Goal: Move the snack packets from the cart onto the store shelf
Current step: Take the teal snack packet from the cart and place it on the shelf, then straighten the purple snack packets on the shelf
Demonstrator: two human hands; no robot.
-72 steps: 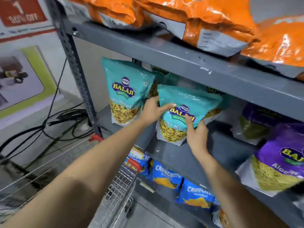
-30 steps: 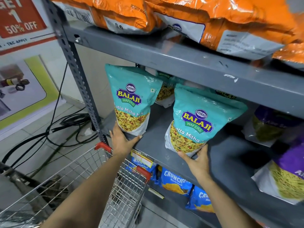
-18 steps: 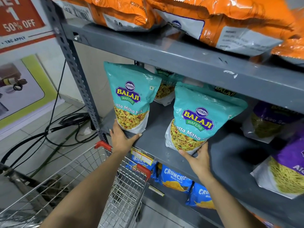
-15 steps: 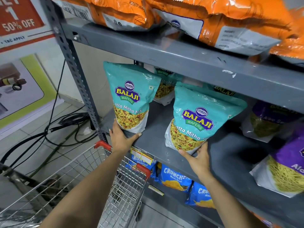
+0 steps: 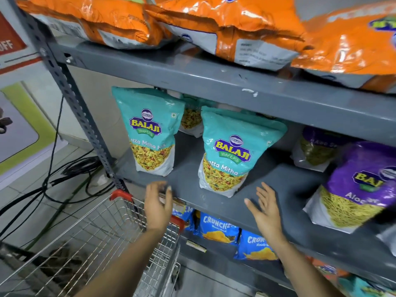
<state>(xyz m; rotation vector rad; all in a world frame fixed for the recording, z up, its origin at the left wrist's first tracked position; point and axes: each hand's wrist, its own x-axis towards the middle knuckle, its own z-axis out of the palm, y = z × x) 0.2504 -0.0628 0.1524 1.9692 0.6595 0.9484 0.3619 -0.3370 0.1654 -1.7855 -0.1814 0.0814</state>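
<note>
Two teal Balaji snack packets stand upright on the grey middle shelf: the left packet near the shelf post and the right packet further along. Another teal packet shows behind them. My left hand hovers open just below the shelf's front edge, apart from the left packet. My right hand is open over the shelf front, just right of the right packet and not touching it. The wire cart with red corners stands below left; no packets are visible in it.
Orange packets lie on the top shelf. Purple Balaji packets stand at the right of the middle shelf. Blue Crunchex packets fill the lower shelf. Black cables trail over the tiled floor by the slotted post.
Both hands have let go of the bases of the teal packets and drawn back and down from them. The packets stay standing on the shelf.
</note>
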